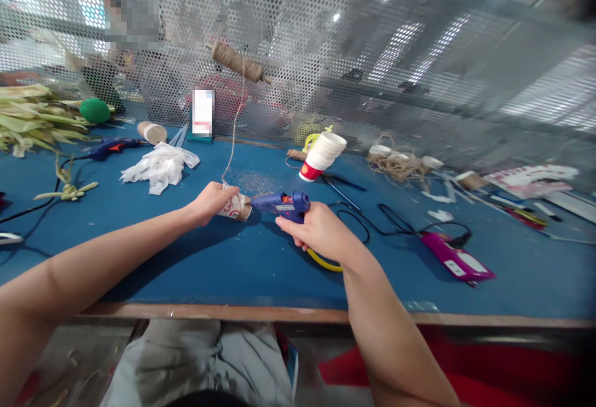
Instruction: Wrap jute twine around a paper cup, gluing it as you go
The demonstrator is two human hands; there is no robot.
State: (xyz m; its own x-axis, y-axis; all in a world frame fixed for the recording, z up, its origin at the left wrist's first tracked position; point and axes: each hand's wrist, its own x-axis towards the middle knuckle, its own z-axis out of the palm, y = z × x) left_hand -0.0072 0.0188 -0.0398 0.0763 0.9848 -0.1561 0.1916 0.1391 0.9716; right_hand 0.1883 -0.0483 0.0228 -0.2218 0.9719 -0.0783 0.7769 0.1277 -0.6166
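In the head view my left hand (212, 201) is closed round a small paper cup (235, 207) lying on its side, its printed wall partly covered by the fingers. My right hand (316, 227) grips a blue glue gun (282, 204) by the handle, one finger by the trigger. The gun's nozzle points left and meets or nearly meets the cup's end; contact is too small to tell. Twine (236, 115) runs down from a spool (237, 61) on the mesh screen to the cup near my left hand.
Stacked paper cups (321, 156) stand tilted behind the glue gun. A purple power strip (456, 258) with black cable lies right. White cloth or plastic (161, 166), a second glue gun (114, 146) and dry husks (37, 118) are left. A perforated screen (298, 41) bounds the back.
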